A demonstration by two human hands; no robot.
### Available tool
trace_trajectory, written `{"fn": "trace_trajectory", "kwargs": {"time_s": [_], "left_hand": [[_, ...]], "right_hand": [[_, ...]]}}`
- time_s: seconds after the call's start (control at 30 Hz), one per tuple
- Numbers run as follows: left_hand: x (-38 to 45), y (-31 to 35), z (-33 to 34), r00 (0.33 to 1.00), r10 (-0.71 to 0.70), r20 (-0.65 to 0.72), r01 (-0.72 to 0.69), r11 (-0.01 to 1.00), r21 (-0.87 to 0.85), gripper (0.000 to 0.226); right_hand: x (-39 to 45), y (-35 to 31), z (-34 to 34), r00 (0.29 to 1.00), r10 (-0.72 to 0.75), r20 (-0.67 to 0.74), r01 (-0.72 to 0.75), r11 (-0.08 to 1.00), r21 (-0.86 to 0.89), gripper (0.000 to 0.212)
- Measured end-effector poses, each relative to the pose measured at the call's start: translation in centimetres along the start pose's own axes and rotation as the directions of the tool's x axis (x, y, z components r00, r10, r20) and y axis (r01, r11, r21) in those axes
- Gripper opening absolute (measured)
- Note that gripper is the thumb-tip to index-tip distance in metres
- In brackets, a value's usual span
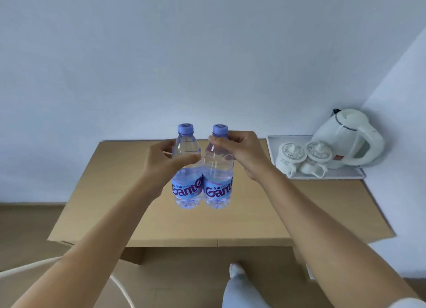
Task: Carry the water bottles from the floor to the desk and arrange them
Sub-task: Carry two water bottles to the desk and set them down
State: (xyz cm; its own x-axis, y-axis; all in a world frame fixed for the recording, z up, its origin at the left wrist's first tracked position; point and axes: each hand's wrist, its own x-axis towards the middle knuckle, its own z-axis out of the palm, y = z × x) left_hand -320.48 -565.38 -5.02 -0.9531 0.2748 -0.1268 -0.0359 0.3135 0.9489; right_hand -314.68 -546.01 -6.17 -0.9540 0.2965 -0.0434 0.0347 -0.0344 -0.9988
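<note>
Fingers (184, 161) of the left hand (159, 162) curl round the shoulder of the left bottle (187, 169), thumb in front, while fingers (221, 140) of the right hand (244, 154) pinch the right bottle (217, 171) just under its cap. Both bottles hang upright, side by side and touching, above the middle of the table (265, 211); whether their bases rest on it I cannot tell.

That table is a plain tan slab set against the pale wall (184, 54), its right end running into the corner. At the far right end lies a white tray (341, 174). On the tray stands a white electric kettle (348, 139), lid shut, handle toward the right. Just beside it on the tray sit two white lidded cups (291, 156), close together, handles pointing toward the near edge; what they hold is hidden under the lids.

Each bottle is clear plastic, filled with water, with a blue label in dark red lettering around its lower half and a lilac screw cap (185, 128) on top.

Below the table edge, a leg in pale trousers (239, 287) and a white shoe (235, 268) show over the brown floor (27, 224).
</note>
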Motion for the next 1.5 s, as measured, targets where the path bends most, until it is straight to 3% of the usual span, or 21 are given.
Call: {"fn": "trace_trajectory", "kwargs": {"time_s": [0.2, 0.6, 0.87, 1.23, 1.37, 1.5], "left_hand": [[5.1, -1.0, 4.0, 0.998, -0.027, 0.055, 0.028, 1.0, -0.01, 0.04], [15.5, -3.0, 12.6, 0.998, -0.047, 0.048, 0.047, 0.999, 0.003, 0.038], [19.3, -4.7, 16.3, 0.989, -0.052, 0.136, 0.04, 0.995, 0.087, 0.042], [23.1, -5.9, 18.2, 0.97, 0.046, 0.24, -0.066, 0.995, 0.075, 0.051], [23.6, -6.2, 18.2, 0.955, 0.124, 0.268, -0.14, 0.989, 0.043, 0.049], [23.5, -6.9, 18.0, 0.938, 0.183, 0.293, -0.21, 0.976, 0.063, 0.055]], "right_hand": [[3.7, 1.5, -3.6, 0.997, 0.003, -0.081, -0.009, 0.997, -0.076, 0.027], [12.8, 6.6, -10.4, 0.984, 0.072, -0.162, -0.088, 0.992, -0.093, 0.022], [15.9, 9.9, -13.3, 0.977, 0.065, -0.204, -0.093, 0.987, -0.129, 0.016], [17.6, 11.4, -14.4, 0.967, -0.025, -0.252, 0.002, 0.996, -0.092, 0.012], [17.9, 12.0, -14.2, 0.95, -0.107, -0.293, 0.052, 0.981, -0.187, 0.024], [17.6, 12.4, -14.2, 0.947, -0.162, -0.277, 0.068, 0.945, -0.319, 0.022]]}}
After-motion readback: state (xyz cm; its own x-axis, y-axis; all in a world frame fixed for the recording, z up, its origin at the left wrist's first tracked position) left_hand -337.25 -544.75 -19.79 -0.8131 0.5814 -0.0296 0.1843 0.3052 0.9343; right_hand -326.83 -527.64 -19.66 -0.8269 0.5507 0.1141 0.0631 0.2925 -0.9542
